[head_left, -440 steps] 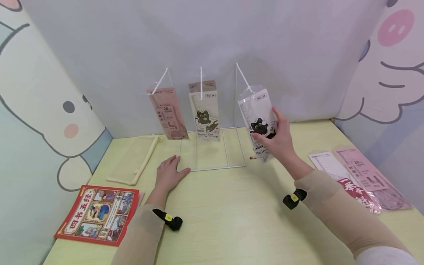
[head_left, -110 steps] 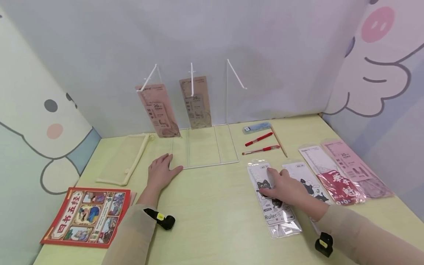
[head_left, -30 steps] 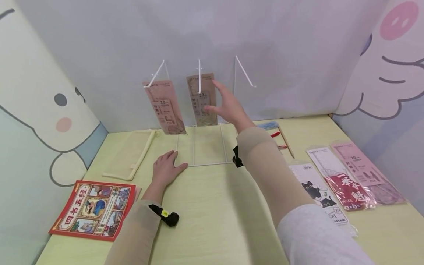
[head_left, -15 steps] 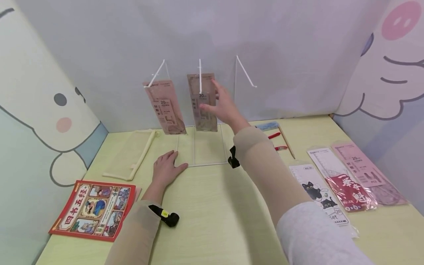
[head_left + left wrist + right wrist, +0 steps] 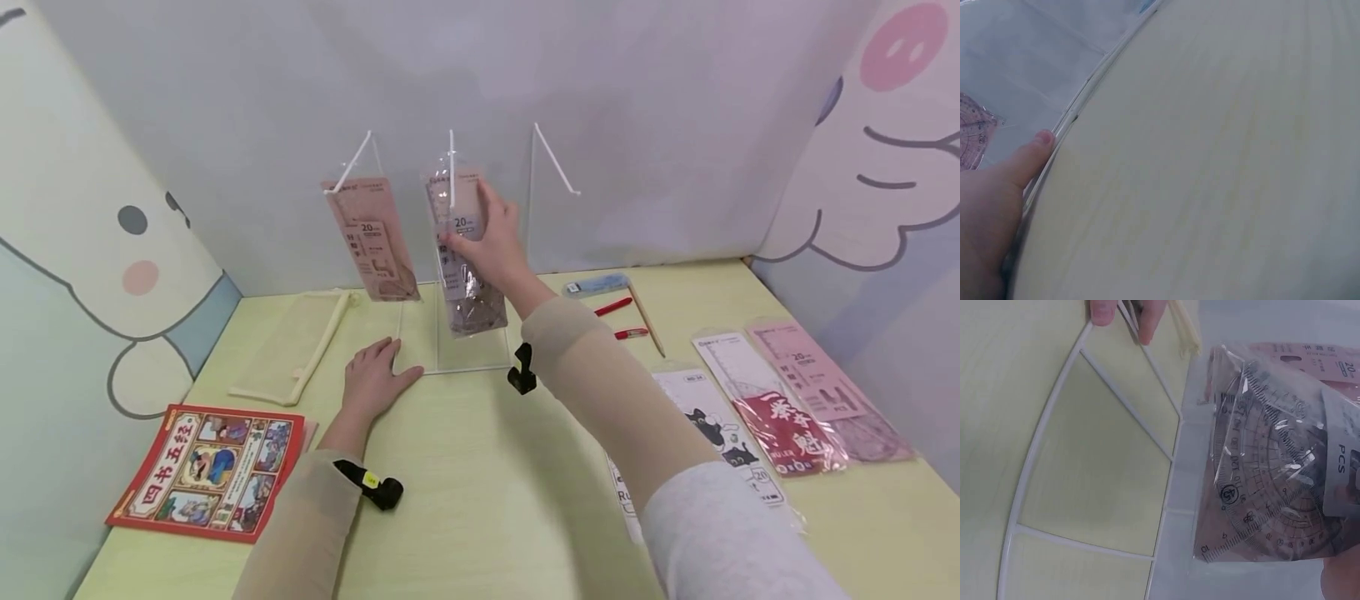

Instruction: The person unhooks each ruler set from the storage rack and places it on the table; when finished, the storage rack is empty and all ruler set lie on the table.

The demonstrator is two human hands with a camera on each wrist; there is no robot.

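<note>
My right hand (image 5: 497, 247) pinches a pink ruler set (image 5: 472, 300) between thumb and fingers at the middle hook (image 5: 452, 171) of a white wire rack. Its clear top flap overlaps the hook, and its lower end tilts forward. Up close in the right wrist view, a protractor (image 5: 1272, 459) shows through the bag. Another pink ruler set (image 5: 372, 242) hangs on the left hook; the right hook (image 5: 557, 160) carries nothing. My left hand (image 5: 372, 385) rests with spread, relaxed fingers at the front left of the rack's base wire (image 5: 472, 369).
On the right lie cat-print ruler sets (image 5: 693, 400), partly behind my forearm, a red-and-white ruler pack (image 5: 787, 429) and a pink one (image 5: 821, 383). Red pens (image 5: 615, 306), a pencil (image 5: 647, 321) and a blue item (image 5: 597, 285) lie behind. Left: mesh pouch (image 5: 288, 350), red book (image 5: 206, 475).
Cat-print sets have gone from the middle and right hooks to the table. My right hand has since reached the middle pink ruler set, gripped it and drawn it forward. The left hand stays put.
</note>
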